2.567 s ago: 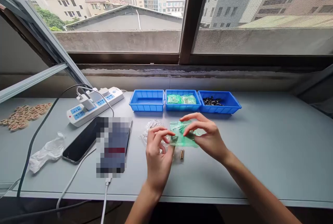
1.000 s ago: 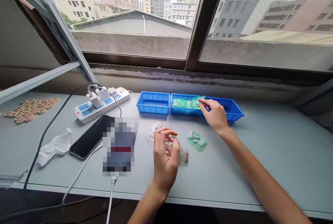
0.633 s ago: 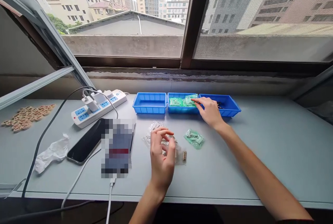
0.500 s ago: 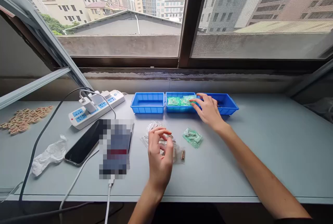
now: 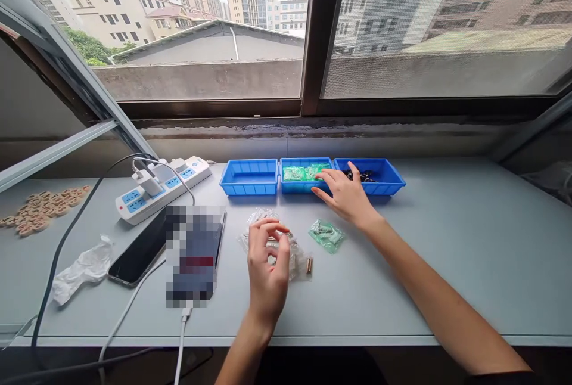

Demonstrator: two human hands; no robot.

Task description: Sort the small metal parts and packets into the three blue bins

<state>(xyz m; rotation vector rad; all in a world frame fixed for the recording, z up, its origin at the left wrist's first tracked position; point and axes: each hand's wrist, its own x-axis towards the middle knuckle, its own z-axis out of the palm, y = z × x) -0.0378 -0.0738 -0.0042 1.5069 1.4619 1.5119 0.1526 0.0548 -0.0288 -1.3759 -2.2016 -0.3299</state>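
My right hand (image 5: 346, 197) is over the front right part of the middle blue bin (image 5: 304, 189), fingers spread and nothing visible in them. Green-tinted packets (image 5: 295, 173) lie inside that bin. On the desk just below this hand is a single green packet (image 5: 328, 235) with metal pieces in it. My left hand (image 5: 269, 260) hovers with loosely curled fingers, the thumb apart from them, and appears to hold nothing. Behind and beside it lies a pile of clear plastic packets (image 5: 297, 263), partly hidden by the hand. One of these shows a brownish metal piece (image 5: 309, 265).
The left blue bin (image 5: 249, 189) and the right blue bin (image 5: 388, 185), with dark small parts (image 5: 367, 176), flank the middle one. Leftward are a power strip (image 5: 167, 189), a phone (image 5: 138, 251), a blurred-out device (image 5: 194, 260), cables, crumpled tissue (image 5: 83, 269) and wooden pieces (image 5: 49, 209).
My right hand has drawn back slightly toward me and to the left, uncovering dark parts in the right bin. My left hand keeps its pose. The whole view has shifted a little.
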